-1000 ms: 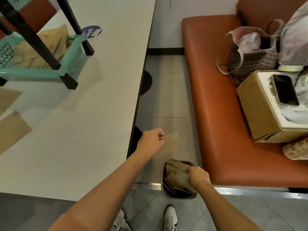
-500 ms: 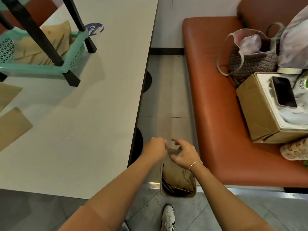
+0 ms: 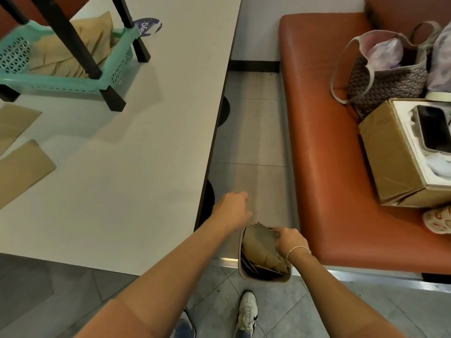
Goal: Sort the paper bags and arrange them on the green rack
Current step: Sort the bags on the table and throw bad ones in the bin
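The right hand (image 3: 290, 241) reaches down over a small bin (image 3: 264, 276) on the floor, its grip pinching the upper edge of a brown paper bag (image 3: 260, 243) that stands among other bags stuffed inside the bin, directly under and just left of that hand. The left hand (image 3: 231, 208) hangs just above and to the left of the bin with its fingers curled in; nothing shows in its grip, and it sits apart from the bag the right hand holds. Far up and to the left of both hands, on the white worktop (image 3: 127, 167), the green rack (image 3: 61, 79) carries a stack of brown paper bags (image 3: 73, 47), and two loose flat bags (image 3: 22, 167) lie on the worktop below the rack, well apart from either hand.
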The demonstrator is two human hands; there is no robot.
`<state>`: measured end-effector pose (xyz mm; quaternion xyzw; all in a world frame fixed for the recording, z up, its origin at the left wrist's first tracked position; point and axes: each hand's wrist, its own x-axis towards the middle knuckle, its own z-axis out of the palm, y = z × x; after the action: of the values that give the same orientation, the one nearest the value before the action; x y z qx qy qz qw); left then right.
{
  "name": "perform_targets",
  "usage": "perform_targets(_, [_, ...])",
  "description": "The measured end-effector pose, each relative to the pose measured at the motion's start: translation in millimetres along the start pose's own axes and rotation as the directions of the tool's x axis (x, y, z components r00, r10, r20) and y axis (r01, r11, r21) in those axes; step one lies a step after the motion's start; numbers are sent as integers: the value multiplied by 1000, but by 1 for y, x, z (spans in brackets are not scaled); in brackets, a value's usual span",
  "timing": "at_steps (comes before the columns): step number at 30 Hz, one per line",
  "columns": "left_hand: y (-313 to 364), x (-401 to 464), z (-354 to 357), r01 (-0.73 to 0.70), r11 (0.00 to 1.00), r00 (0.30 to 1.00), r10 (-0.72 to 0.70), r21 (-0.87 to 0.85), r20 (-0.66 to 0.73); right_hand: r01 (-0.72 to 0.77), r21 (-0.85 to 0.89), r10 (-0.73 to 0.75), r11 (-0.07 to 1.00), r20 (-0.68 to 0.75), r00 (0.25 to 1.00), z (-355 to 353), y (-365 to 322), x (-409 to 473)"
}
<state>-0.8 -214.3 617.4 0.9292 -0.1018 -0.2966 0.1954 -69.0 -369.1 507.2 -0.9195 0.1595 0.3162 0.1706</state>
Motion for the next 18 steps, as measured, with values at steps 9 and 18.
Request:
perform_targets(9, [8, -13, -25, -90, 993, 995, 86, -70, -57, 16, 48, -13, 999, -50, 999, -24, -24, -5])
perform_targets(18, [-7, -37, -90, -249, 958, 929, 193, -146, -317, 203, 121, -139, 972, -403, 904, -107, -128, -33])
